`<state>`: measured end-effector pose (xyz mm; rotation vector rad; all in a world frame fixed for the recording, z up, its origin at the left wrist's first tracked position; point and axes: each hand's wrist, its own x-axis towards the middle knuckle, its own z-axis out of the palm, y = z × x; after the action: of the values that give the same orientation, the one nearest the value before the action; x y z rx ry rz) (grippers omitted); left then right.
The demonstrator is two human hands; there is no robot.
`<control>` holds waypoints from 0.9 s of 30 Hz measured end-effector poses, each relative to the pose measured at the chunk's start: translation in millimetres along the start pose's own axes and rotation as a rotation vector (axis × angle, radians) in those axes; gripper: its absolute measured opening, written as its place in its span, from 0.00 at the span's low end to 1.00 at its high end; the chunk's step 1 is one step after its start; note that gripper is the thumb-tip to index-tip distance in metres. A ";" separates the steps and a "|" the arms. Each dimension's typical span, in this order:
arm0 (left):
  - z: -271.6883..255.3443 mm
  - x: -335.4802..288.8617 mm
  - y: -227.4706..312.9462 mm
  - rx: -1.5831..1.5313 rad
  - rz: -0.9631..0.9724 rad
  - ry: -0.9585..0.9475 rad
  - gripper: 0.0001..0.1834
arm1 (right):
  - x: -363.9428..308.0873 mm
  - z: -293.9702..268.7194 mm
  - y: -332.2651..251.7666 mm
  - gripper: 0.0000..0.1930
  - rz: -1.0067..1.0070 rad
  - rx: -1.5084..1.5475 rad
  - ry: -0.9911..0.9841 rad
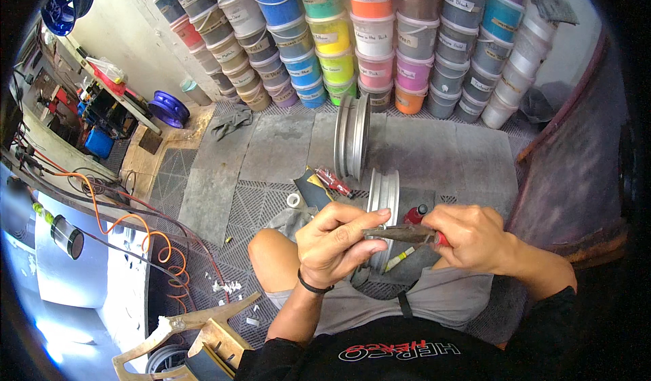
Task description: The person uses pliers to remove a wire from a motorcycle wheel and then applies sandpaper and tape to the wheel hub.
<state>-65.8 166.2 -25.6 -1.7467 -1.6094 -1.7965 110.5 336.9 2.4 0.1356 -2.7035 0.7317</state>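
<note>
My right hand [475,237] is closed round the red handles of a pair of long-nose pliers [407,233], whose jaws point left. At the tip of the jaws my left hand [337,242] is closed, thumb and fingers pinched together. Whatever it holds there is too small or hidden to make out. Just beyond and below the pliers a silver wheel rim [384,190] stands upright between my legs, partly covered by my hands. A small red bottle [415,214] with a dark cap is behind the pliers. Below them lies a thin yellow-green stick-like item [399,259].
Another silver rim [352,137] stands farther off. A red tool [333,182], a dark sheet [313,190] and a white roll [293,201] lie left of the rims. Stacked paint buckets [373,35] line the wall. An orange coiled hose [178,272] and a wooden chair [196,330] are left.
</note>
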 end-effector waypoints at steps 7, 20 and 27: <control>-13.2 10.1 1.0 -0.312 0.083 -0.126 0.17 | -13.7 12.1 -13.6 0.11 0.106 0.746 -0.351; 1.3 -5.3 -26.8 -0.031 0.122 0.238 0.17 | -27.8 50.5 4.1 0.10 0.257 1.043 -0.252; 42.7 -59.7 6.4 -1.034 -0.692 0.425 0.18 | -26.8 70.1 10.2 0.10 0.184 0.821 -0.015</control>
<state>-16.8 163.6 -80.5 -0.8281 -1.2191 -3.4569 113.2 310.4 -68.5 0.0816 -2.2715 1.8524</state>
